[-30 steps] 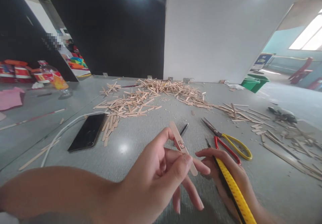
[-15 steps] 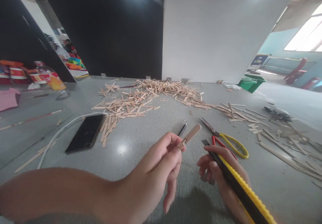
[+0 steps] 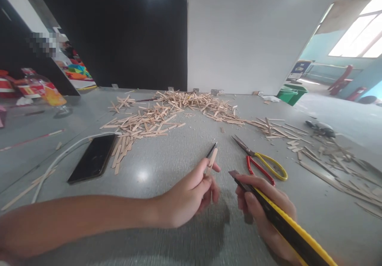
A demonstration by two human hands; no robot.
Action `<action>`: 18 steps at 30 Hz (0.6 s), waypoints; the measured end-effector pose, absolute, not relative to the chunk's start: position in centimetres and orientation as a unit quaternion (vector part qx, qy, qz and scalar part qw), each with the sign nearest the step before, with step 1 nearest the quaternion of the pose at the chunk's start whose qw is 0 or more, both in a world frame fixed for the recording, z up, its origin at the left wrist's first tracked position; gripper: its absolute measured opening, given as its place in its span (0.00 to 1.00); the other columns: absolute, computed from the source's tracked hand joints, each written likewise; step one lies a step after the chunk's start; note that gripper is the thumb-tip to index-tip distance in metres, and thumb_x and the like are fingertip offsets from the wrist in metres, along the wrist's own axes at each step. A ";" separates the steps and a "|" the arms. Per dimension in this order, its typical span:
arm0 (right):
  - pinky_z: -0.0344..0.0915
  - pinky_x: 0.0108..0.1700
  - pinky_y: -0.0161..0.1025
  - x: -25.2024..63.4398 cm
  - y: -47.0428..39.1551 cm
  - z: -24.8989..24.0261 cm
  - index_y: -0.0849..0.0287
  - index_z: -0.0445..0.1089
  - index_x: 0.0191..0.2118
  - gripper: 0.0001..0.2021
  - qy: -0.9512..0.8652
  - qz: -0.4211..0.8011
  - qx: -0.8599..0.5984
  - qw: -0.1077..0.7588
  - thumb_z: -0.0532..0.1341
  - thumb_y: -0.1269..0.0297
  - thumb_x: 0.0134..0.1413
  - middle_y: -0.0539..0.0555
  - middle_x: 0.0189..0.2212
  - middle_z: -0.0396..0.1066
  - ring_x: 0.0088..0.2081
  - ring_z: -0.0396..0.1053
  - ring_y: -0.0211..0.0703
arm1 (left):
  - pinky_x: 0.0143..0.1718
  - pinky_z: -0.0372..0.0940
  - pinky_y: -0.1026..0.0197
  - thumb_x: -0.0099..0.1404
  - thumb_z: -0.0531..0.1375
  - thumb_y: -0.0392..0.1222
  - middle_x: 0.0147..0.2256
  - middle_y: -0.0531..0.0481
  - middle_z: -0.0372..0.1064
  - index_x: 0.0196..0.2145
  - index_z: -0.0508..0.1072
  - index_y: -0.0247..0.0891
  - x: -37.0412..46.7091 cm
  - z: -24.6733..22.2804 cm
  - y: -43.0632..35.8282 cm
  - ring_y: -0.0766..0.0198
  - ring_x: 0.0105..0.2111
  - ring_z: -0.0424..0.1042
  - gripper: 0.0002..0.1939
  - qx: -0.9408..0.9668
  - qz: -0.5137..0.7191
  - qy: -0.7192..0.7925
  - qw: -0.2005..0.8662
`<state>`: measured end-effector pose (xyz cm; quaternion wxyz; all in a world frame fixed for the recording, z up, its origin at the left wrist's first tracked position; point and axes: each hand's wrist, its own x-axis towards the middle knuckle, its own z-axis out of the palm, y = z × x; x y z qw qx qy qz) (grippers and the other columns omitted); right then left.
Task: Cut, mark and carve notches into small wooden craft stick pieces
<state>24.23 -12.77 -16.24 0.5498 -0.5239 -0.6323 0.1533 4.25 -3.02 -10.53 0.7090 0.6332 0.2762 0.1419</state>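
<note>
Between the thumb and fingers of my left hand (image 3: pixel 195 192) is a short wooden craft stick (image 3: pixel 213 157), its free end pointing up and away from me. My right hand (image 3: pixel 265 208) is wrapped round a yellow and black utility knife (image 3: pixel 286 222). The knife's blade is out and points toward my left hand, a small gap apart from the stick. Behind the stick, a dark pen (image 3: pixel 211 149) lies on the table. Scissors (image 3: pixel 253 153) with one red and one yellow handle lie open just beyond my right hand.
A large heap of craft sticks (image 3: pixel 149 120) spreads across the grey table (image 3: pixel 167 154). More strips and scraps (image 3: pixel 328 170) lie at the right. On the left are a phone (image 3: pixel 92 158), a white cable (image 3: pixel 56 160) and a bottle (image 3: pixel 49 92). Panels (image 3: pixel 232 35) stand behind.
The craft stick in my left hand has turned from leaning right to nearly upright, and the left hand's fingers have shifted. The knife remains in my right hand. The whole view has shifted slightly.
</note>
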 end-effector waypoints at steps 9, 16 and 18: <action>0.71 0.25 0.32 24.0 -12.3 -14.9 0.54 0.75 0.54 0.15 -0.705 0.136 -0.476 0.508 0.59 0.73 0.65 0.49 0.27 0.76 0.23 0.75 0.37 | 0.21 0.53 0.67 0.78 0.48 0.58 0.31 0.55 0.66 0.49 0.61 0.40 4.8 -13.2 -2.3 0.69 0.23 0.56 0.17 0.658 0.118 0.251 0.700; 0.72 0.22 0.32 23.9 -12.4 -15.1 0.55 0.73 0.56 0.16 -0.717 0.151 -0.454 0.506 0.60 0.73 0.65 0.51 0.28 0.77 0.21 0.74 0.37 | 0.24 0.58 0.65 0.80 0.44 0.55 0.34 0.54 0.71 0.52 0.52 0.42 4.6 -13.5 -2.2 0.70 0.21 0.59 0.15 0.705 0.095 0.209 0.671; 0.72 0.22 0.32 23.9 -12.6 -15.4 0.55 0.71 0.57 0.17 -0.707 0.167 -0.467 0.504 0.60 0.73 0.64 0.49 0.27 0.77 0.19 0.73 0.37 | 0.24 0.58 0.65 0.80 0.44 0.56 0.33 0.53 0.71 0.53 0.52 0.42 4.5 -13.8 -2.2 0.70 0.20 0.59 0.16 0.710 0.100 0.200 0.668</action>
